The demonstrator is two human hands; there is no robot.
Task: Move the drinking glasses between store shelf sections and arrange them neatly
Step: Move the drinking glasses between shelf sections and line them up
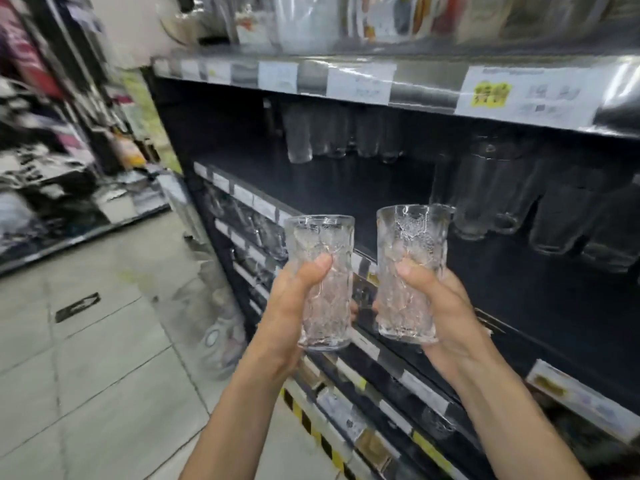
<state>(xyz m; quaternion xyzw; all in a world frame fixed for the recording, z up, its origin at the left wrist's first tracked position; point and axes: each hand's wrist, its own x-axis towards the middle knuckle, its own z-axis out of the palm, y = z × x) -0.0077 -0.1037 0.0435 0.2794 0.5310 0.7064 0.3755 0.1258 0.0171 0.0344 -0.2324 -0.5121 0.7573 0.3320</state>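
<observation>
While the dark shelf (346,188) is lying just beyond both hands, with a row of clear glasses (502,209) standing above and right of the right hand (450,306), that hand is gripping the right glass (410,268) upright and the left hand (291,306) is gripping the left glass (320,282), close but apart. Best plan, I'd judge: landing them singly, bases flat, lining up with that row.

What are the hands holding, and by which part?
The left hand grips the left textured glass, the right hand the right textured glass, each round its lower half.
</observation>
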